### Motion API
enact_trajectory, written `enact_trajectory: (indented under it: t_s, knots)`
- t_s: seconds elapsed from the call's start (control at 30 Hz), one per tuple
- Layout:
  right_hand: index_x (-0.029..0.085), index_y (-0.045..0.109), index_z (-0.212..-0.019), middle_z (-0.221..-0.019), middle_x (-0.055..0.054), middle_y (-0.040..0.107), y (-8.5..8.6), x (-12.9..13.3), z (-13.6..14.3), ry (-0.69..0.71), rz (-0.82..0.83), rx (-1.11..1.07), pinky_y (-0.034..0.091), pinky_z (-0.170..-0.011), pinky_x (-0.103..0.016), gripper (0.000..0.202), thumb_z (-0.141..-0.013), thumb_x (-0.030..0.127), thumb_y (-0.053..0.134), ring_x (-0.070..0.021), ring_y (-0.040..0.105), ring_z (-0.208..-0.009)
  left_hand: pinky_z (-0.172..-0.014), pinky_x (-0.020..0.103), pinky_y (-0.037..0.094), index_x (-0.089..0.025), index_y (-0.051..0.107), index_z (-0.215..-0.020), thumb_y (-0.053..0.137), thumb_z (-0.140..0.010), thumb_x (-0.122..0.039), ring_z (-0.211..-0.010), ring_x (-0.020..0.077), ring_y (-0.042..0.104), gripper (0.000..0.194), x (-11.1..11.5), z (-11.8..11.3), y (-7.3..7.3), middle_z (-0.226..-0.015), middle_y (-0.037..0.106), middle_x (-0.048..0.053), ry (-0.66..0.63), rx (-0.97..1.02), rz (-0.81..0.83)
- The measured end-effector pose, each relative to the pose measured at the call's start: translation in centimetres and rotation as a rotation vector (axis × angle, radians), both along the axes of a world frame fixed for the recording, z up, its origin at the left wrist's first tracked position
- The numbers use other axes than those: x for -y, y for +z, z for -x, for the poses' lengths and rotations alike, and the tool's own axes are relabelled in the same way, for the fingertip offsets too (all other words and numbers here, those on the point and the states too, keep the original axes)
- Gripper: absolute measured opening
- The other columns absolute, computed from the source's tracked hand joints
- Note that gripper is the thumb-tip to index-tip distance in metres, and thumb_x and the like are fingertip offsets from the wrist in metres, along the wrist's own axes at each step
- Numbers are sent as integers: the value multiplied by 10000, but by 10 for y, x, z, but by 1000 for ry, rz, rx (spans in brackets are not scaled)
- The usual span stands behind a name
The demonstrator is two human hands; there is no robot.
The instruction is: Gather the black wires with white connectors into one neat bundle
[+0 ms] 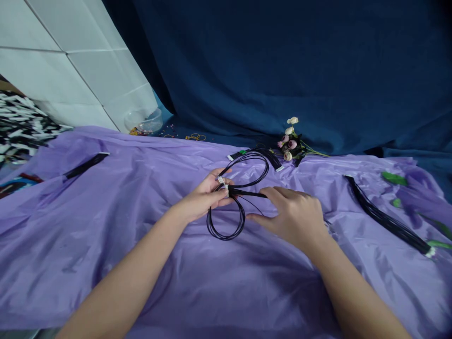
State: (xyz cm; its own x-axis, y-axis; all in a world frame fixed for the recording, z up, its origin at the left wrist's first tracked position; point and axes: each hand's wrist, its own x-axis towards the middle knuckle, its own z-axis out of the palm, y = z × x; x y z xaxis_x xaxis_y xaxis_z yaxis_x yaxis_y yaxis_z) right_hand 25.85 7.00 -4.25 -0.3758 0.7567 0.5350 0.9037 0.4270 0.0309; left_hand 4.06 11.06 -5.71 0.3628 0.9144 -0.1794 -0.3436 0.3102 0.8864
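Note:
Near the middle of the purple cloth, my left hand [208,194] pinches the white connectors of a black cable bundle [226,237]. Loops of the thin black cables stand out above and below its fingers. From the connectors a straight black stretch runs right to my right hand [291,212], whose fingers are closed over it. The thumb of that hand points left, apart from the lower loop. Just behind the upper loop lies another black cable bundle [270,157] with white ends and a bit of green.
Black cable bundles lie at right [384,219] and left [86,165]. Artificial flowers [289,143] rest at the cloth's back edge. A clear round container [148,121] and yellow rubber bands [196,137] are behind. Many black-and-white pieces [21,122] are piled far left.

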Motion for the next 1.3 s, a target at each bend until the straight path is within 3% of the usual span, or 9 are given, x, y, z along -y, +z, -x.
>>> enact_trajectory:
  t_s: [0.1,0.23,0.6,0.73,0.87,1.0,1.1,1.2,1.3]
  knots:
    - [215,642,-862,-726,-15,653,7,-2,0,-32,-114,178,221,-518,-287,134,-839,327,571,-135,541,-578,-868,343,508,-237,466,-1173,686,-723,-103,-880,135,635,519,-1,0,2,-1006,551,-6,7,-4,-7]
    - [223,636,-957,-867,-32,670,12,0,-7,-2,-239,310,310,-591,-303,219,-862,108,475,-148,551,-676,-841,326,526,-250,465,-1179,691,-722,-120,-871,141,649,526,-2,4,1,-981,537,-18,-1,48,-23]
    - [153,302,-1420,-1433,-155,411,-14,24,-29,181,81,-5,368,-1062,-516,574,-899,274,509,-296,385,-1327,-851,332,546,-263,516,-1182,681,-741,-107,-913,157,651,496,0,8,-1,-1009,564,-7,-44,154,-53]
    - [188,400,-1325,-1168,-115,627,2,25,-28,254,344,-199,471,-950,-455,421,-926,305,466,-241,605,-1076,-794,297,576,-258,528,-1187,671,-737,-89,-841,146,673,502,1,11,2,-1032,578,-6,-48,178,-53]
    - [236,538,-1103,-571,44,564,24,50,-14,244,542,-432,418,-416,-216,196,-932,259,445,-115,533,-439,-689,224,582,-236,530,-1168,680,-703,-62,-829,166,689,519,1,14,6,-1021,593,-8,-12,229,-55]
    - [269,430,-1300,-637,39,619,33,88,9,351,677,-617,463,-450,-186,361,-947,206,386,-110,575,-479,-704,241,577,-225,517,-1161,683,-708,-76,-875,212,691,505,0,16,6,-1000,610,-4,-15,255,-71]
    - [252,556,-1199,-915,-34,705,37,96,9,503,872,-296,529,-636,-229,308,-916,203,446,-162,672,-758,-719,290,574,-236,498,-1166,673,-730,-93,-860,227,695,492,-1,17,4,-962,621,-5,-92,222,-87]
    - [217,669,-964,-976,-59,695,48,74,-3,440,996,-95,511,-728,-263,208,-895,337,514,-196,657,-859,-755,364,565,-245,494,-1163,680,-731,-99,-842,242,696,492,-1,16,2,-913,609,-22,-210,214,-85]
    - [192,650,-921,-845,-38,674,53,37,-8,324,1101,-350,486,-687,-237,316,-950,378,396,-149,625,-781,-752,381,559,-253,501,-1174,686,-735,-112,-830,239,693,497,1,15,1,-914,592,-19,-284,205,-83]
